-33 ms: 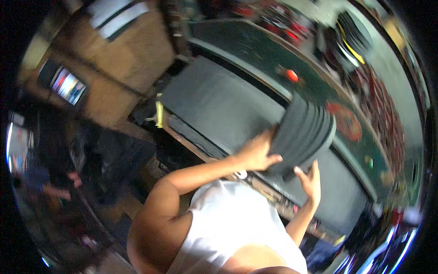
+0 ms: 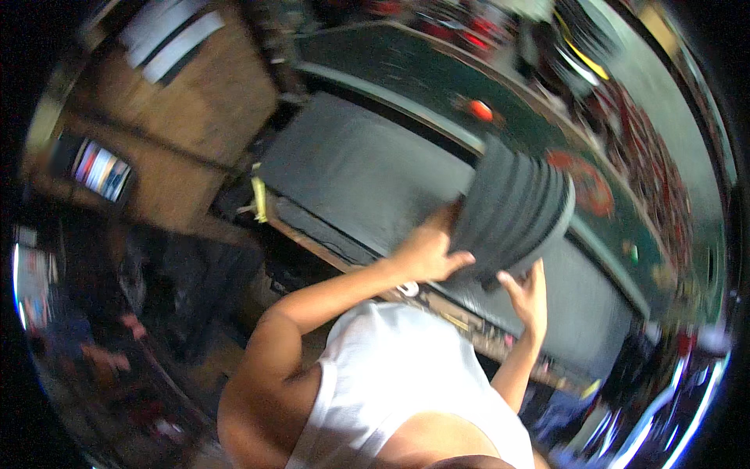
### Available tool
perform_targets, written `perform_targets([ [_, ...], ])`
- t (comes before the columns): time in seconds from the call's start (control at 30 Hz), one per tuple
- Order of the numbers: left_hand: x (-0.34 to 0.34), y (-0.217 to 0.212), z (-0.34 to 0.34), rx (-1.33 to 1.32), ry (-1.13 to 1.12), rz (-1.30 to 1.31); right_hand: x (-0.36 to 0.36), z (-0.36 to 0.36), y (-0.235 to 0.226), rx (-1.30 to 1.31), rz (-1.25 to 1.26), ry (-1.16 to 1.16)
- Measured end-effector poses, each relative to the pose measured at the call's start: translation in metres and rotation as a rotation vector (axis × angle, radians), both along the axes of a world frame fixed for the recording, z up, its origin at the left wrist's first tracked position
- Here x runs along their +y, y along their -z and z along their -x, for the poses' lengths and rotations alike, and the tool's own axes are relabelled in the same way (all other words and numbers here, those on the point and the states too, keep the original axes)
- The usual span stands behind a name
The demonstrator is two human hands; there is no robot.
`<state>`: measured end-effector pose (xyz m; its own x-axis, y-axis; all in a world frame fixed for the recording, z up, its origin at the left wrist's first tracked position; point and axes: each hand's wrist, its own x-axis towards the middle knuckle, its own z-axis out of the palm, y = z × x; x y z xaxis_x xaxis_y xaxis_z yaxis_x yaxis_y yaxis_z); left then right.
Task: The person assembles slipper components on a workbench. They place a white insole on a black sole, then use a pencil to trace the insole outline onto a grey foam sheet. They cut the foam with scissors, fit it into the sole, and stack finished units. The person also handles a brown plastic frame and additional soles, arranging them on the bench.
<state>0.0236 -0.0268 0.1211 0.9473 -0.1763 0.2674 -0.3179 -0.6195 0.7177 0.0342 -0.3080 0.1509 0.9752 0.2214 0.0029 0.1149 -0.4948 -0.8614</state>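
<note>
A stack of several dark grey, round, flat pieces [image 2: 512,211] is held tilted on edge above a grey slab [image 2: 351,172]. My left hand [image 2: 426,250] grips the stack's left side with the fingers spread over its lower rim. From underneath, on the right, my right hand [image 2: 527,293] presses against the stack with its palm up. Both bare arms rise from my white sleeveless shirt [image 2: 406,375] at the lower edge.
Behind the slab runs a long dark green surface [image 2: 422,78] with an orange-red round thing [image 2: 480,109] on it. A yellow tag [image 2: 259,199] hangs at the slab's left corner. A brown wooden wall [image 2: 195,109] and a lit screen [image 2: 101,168] stand at the left.
</note>
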Motion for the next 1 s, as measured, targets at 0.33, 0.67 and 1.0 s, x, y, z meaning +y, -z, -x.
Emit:
perform_targets([
  [0.33,0.002,0.057,0.009,0.229,0.112,-0.056,0.032,0.029,0.057,-0.048,0.092,-0.009],
  [0.67,-0.021,0.000,0.013,0.652,-0.130,-0.161,0.030,0.023,0.025,0.358,0.393,0.104],
  [1.0,-0.009,-0.012,0.013,0.504,0.136,0.198,0.003,0.025,0.048,0.304,0.065,0.058],
])
